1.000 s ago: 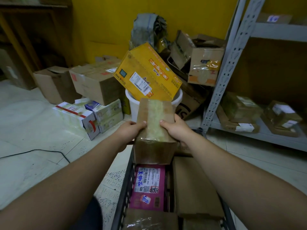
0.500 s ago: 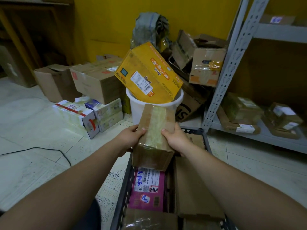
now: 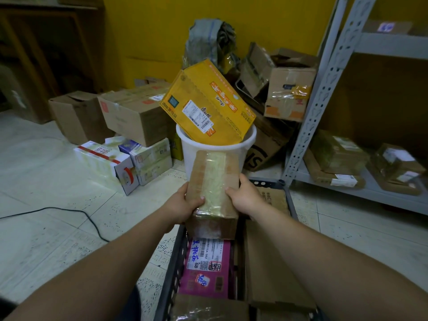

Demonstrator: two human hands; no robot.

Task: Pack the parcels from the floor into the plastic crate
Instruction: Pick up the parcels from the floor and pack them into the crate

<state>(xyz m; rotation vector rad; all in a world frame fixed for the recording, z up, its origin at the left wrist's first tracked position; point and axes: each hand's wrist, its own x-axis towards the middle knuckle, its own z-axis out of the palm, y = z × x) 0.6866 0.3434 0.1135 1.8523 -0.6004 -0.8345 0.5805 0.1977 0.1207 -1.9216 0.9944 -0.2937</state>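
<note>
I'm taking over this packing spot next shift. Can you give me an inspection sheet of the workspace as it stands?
Surface: pale tiled floor with dark speckled marks.
Job's things: taped brown parcel held above the far end of the dark plastic crate; the crate already holds a pink parcel and a brown carton.
Clutter: yellow box tilted in a white bucket; stacked cartons and white printed boxes at left.
Hands: left hand and right hand grip the parcel's sides.
Cables: black cable lies on the floor at left.
Surroundings: yellow wall; grey metal shelving with parcels at right.
</note>
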